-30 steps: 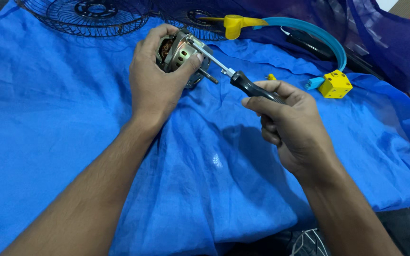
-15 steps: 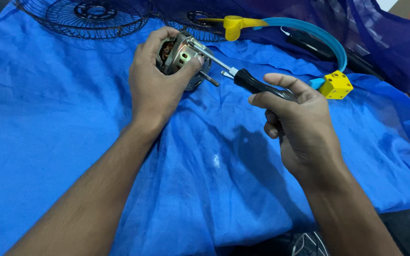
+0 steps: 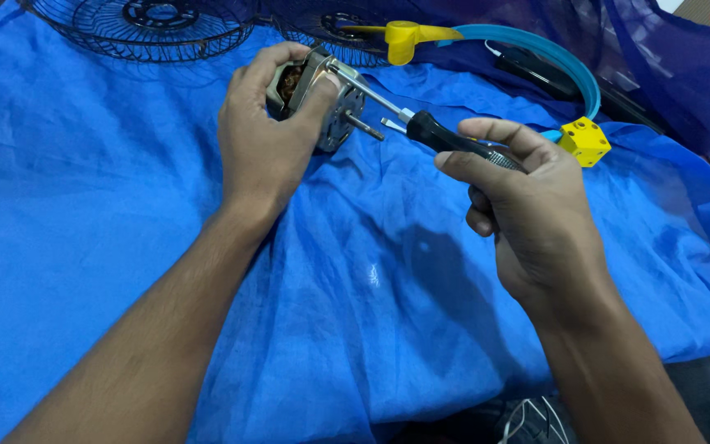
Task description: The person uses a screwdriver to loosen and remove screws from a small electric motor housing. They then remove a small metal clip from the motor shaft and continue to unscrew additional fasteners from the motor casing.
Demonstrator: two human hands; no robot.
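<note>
My left hand (image 3: 269,148) grips a small metal fan motor (image 3: 322,103) with copper windings and a short shaft sticking out to the right. It is held just above the blue cloth (image 3: 108,247). My right hand (image 3: 523,197) holds a black-handled screwdriver (image 3: 421,127). Its metal shank runs up and left, and its tip rests on the top of the motor housing.
Two black wire fan guards (image 3: 149,25) lie at the top of the cloth. A yellow fan blade piece (image 3: 404,37), a curved light-blue band (image 3: 552,57) and a yellow cube-shaped part (image 3: 585,141) sit at the upper right. Dark purple fabric (image 3: 667,66) covers the far right corner.
The right hand has shifted its grip on the screwdriver handle, fingers spreading and turning. The left hand and motor stay in nearly the same place.
</note>
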